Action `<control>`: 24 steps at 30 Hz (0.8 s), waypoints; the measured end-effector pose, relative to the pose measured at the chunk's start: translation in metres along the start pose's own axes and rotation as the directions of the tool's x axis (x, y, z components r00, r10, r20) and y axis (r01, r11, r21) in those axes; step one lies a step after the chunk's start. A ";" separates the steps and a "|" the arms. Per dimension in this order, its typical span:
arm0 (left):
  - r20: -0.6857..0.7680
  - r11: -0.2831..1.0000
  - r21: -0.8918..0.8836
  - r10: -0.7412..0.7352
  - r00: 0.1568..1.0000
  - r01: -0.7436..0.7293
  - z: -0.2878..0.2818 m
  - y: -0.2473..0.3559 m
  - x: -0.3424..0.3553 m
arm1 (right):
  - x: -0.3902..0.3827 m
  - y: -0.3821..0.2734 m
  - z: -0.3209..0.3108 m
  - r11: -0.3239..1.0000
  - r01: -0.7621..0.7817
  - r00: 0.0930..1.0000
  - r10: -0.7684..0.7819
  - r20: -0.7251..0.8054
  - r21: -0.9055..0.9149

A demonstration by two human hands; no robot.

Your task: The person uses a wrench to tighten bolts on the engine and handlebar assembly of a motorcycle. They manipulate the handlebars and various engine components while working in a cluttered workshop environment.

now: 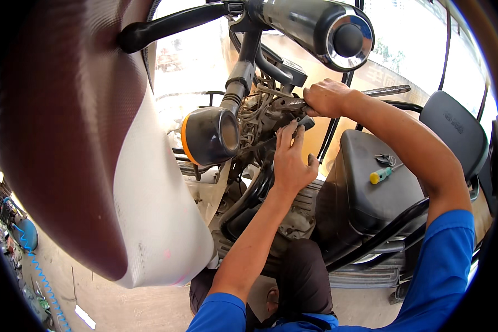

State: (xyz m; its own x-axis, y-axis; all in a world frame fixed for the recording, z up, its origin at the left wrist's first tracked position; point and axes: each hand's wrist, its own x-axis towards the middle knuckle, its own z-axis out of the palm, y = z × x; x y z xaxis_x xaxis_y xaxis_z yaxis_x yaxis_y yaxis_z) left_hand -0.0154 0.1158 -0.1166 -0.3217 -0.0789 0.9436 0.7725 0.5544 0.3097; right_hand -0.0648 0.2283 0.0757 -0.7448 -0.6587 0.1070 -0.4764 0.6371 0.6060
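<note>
My right hand (pixel 327 98) is closed around a long metal wrench (pixel 387 90). Its handle sticks out to the right, and its head reaches into the vehicle's steering column among a tangle of dusty wires (pixel 254 113). Below it, my left hand (pixel 293 166) has its fingers stretched up and its thumb apart. Those fingertips rest at a small black part (pixel 306 123) beside the column; whether they press on it I cannot tell. Left of the wires hangs a black turn signal lamp (pixel 221 135) with an orange rim. Above stands the handlebar grip (pixel 315 27).
On the black seat (pixel 365 193) lie a screwdriver (pixel 383 175) with a yellow and teal handle and a bunch of keys (pixel 386 159). A black backrest (pixel 454 130) rises behind. A large maroon and white cover (pixel 155 221) fills the left side. A blue coiled hose (pixel 39 271) runs over the floor.
</note>
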 end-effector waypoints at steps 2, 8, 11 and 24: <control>0.000 1.000 0.000 0.000 1.000 0.000 0.001 0.001 0.001 | -0.003 -0.002 -0.004 1.000 -0.015 1.000 0.015 0.010 -0.008; 0.012 1.000 0.013 -0.005 1.000 0.005 0.000 0.001 0.000 | -0.004 0.003 0.005 1.000 0.014 0.999 -0.014 -0.036 -0.005; 0.015 1.000 0.012 -0.004 1.000 0.004 -0.001 0.002 0.001 | -0.003 0.004 0.005 1.000 0.021 0.999 -0.021 -0.030 0.005; 0.007 1.000 -0.005 -0.008 1.000 0.008 0.002 0.000 0.002 | 0.006 0.009 0.004 0.997 0.066 0.998 -0.066 -0.005 0.034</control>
State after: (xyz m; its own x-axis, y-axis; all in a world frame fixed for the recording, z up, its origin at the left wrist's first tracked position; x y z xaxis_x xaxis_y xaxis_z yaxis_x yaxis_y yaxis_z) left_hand -0.0169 0.1173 -0.1147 -0.3317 -0.0771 0.9402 0.7725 0.5498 0.3176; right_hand -0.0750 0.2318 0.0785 -0.7094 -0.7012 0.0709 -0.5401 0.6055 0.5845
